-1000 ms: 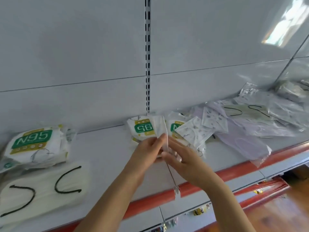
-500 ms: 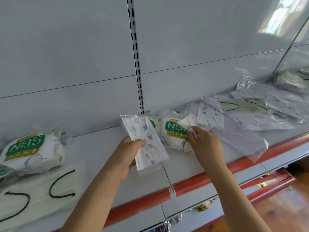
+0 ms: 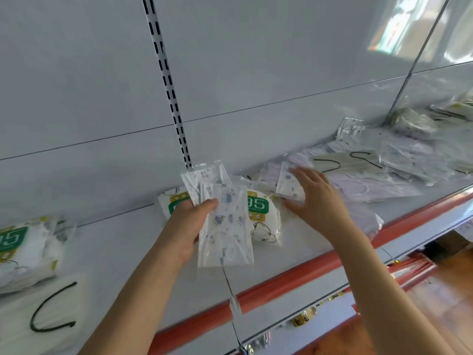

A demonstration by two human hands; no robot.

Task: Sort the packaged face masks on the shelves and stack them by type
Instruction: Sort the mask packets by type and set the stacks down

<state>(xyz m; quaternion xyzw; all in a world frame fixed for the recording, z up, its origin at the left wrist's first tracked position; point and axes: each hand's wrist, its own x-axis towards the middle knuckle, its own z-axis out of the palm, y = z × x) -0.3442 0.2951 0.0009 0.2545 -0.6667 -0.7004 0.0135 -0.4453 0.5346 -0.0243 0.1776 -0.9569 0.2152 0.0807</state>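
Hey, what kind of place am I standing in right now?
Most likely a shop aisle: a white metal shelf with a red price-strip edge, a slotted upright on the back panel, and packaged N95 masks laid out.

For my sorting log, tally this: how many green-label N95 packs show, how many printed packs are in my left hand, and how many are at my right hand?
N95 packs: 3
printed packs gripped in the left hand: 2 showing
printed pack at the right hand: 1
Total: 6
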